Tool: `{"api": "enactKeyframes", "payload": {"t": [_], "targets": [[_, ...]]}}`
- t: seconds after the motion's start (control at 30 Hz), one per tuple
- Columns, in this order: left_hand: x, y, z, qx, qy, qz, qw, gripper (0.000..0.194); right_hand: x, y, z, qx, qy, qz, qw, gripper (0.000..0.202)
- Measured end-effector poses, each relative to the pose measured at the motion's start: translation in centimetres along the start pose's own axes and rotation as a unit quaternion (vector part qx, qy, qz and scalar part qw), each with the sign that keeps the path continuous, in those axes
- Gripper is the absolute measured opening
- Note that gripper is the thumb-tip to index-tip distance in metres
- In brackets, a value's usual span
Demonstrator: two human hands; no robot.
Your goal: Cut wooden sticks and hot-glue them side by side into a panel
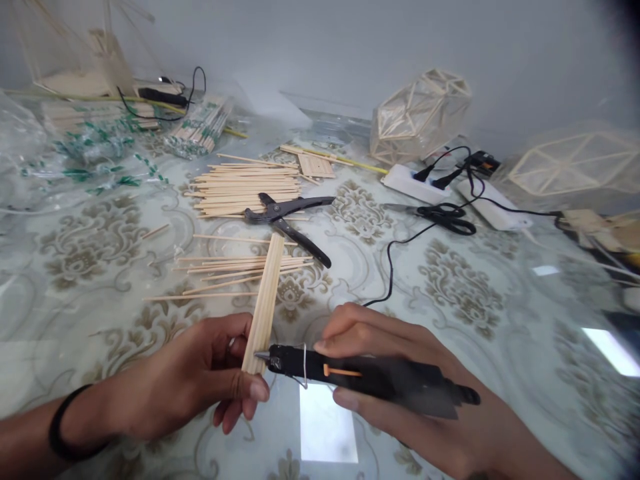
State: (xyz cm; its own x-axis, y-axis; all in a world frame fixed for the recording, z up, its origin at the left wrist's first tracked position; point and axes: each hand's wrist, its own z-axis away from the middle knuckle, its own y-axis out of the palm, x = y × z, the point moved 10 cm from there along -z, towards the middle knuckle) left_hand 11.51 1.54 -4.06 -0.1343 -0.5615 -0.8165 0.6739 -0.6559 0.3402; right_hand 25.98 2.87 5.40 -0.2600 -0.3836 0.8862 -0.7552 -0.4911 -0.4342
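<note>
My left hand (200, 380) is closed on the near end of a flat strip of thin wooden sticks (266, 293) laid side by side. In my right hand (400, 373) lies a black glue gun (360, 380) with an orange lever and a wire stand. Its metal nozzle points left and meets the strip close to my left thumb; whether it presses on the wood I cannot tell. Beyond the strip are loose sticks (225, 267) and a pair of black-handled cutters (285, 217). The cutters lie partly over a larger row of sticks (245, 183).
Black scissors (445, 217) lie beside a white power strip (415, 183) with plugged black cables. Stick frame models (423, 117) stand at the back right. Bundled sticks in plastic (200, 123) and crumpled wrappers (95, 153) cover the back left. A black cord (390, 267) crosses the patterned tabletop.
</note>
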Motion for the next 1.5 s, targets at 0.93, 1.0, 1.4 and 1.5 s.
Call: {"api": "enactKeyframes", "payload": {"t": [0.93, 1.0, 1.4, 1.5], "targets": [[0.14, -0.13, -0.01, 0.0, 0.012, 0.017, 1.0, 0.046, -0.28, 0.21, 0.13, 0.002, 0.002, -0.017, 1.0, 0.011], [0.2, -0.13, 0.02, -0.001, 0.009, 0.018, 1.0, 0.047, -0.33, 0.18, 0.14, 0.001, 0.003, -0.016, 1.0, 0.011], [0.42, -0.16, 0.03, -0.002, 0.01, 0.019, 1.0, 0.043, -0.16, 0.34, 0.17, 0.009, 0.005, -0.01, 1.0, 0.012], [0.48, -0.25, -0.02, -0.004, 0.011, 0.019, 1.0, 0.04, -0.29, 0.28, 0.19, 0.008, 0.007, -0.018, 1.0, 0.011]]}}
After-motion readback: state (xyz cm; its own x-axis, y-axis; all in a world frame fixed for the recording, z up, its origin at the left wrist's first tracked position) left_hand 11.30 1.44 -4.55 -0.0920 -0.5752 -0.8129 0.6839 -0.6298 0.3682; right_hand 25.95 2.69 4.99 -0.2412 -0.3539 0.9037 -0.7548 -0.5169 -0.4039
